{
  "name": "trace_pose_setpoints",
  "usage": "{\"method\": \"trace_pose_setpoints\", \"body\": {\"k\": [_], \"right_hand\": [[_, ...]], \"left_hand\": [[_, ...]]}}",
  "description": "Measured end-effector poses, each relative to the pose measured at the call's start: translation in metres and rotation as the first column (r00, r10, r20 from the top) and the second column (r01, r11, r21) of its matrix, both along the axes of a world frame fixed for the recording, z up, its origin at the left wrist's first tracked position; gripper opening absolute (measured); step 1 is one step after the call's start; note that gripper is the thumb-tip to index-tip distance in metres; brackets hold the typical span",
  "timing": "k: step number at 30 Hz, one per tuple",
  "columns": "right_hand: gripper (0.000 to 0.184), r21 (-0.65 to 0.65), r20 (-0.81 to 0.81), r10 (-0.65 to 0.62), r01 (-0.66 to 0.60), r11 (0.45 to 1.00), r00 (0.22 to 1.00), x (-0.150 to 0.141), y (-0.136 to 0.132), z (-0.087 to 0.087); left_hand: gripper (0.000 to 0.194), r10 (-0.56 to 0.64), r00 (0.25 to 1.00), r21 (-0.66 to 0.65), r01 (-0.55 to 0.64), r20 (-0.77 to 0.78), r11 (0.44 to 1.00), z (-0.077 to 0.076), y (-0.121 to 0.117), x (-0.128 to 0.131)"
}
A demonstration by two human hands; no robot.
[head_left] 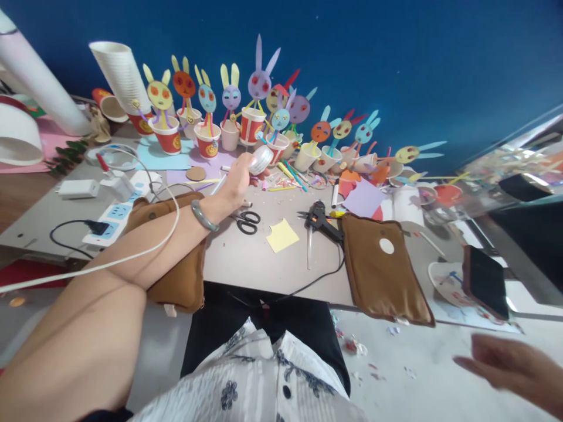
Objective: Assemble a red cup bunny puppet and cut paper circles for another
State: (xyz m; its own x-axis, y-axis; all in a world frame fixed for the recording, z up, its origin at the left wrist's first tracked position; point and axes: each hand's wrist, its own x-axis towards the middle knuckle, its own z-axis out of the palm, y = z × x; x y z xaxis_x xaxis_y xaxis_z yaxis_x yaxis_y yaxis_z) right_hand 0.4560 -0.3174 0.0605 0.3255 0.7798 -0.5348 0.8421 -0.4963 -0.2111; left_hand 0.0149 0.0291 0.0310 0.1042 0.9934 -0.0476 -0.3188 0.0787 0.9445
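My left hand [241,176], with a bangle on its wrist, reaches over the table and is closed on a white roll of tape [262,158]. Right behind the roll stand paper cups [276,146] bearing paper bunny heads on coloured stems. Black-handled scissors [248,223] lie below that wrist. A small yellow paper piece [282,235] sits mid-table, left of a black hot glue gun [323,221]. My right hand [505,369] hangs off the table's front at the lower right, a little blurred, fingers apart and holding nothing.
Two brown pouches [382,275] lie at the front edge, one under my left forearm. A white cable [145,252] crosses that arm near a power strip [112,220]. Stacked cups [118,73] lean at back left. A phone [486,281] rests at the right edge.
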Motion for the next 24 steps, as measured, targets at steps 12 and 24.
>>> {"method": "trace_pose_setpoints", "body": {"k": [12,24], "right_hand": [[0.028,0.523,0.213,0.447,-0.488,0.699,0.869,-0.178,0.317,-0.016],[0.03,0.215,0.402,0.526,-0.636,0.741,0.75,-0.198,0.416,-0.048]], "left_hand": [[0.034,-0.027,0.999,0.031,0.028,-0.023,0.999,-0.001,0.004,-0.002],[0.029,-0.021,1.0,-0.036,0.021,-0.01,0.999,0.006,0.002,-0.002]]}}
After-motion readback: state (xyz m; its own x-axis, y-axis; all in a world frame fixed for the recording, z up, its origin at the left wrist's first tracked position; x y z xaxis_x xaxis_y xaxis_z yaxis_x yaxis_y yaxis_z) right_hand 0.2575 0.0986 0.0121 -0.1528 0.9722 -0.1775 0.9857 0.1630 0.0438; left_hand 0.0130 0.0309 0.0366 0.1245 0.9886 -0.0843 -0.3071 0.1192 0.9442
